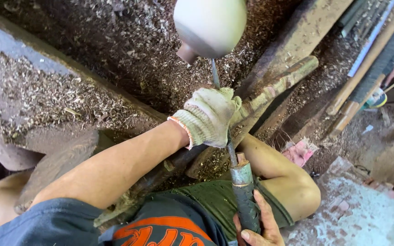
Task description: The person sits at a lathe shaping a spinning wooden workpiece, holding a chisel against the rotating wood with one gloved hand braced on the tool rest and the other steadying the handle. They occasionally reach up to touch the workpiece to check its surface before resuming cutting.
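A seated person works a long turning chisel [228,150] against a smooth, rounded pale workpiece [209,27] at the far centre of the scene. The gloved left hand [206,116] is closed in a firm grip around the chisel's thin steel shaft just near of the workpiece, bracing it on a worn wooden tool rest [274,89] that slants away to the right. The bare right hand [257,225], near the lap, is wrapped around the tool's dark handle [246,200], fingers curled shut. Wood shavings [37,95] blanket the bench at left; wooden poles [370,59] lie at far right.
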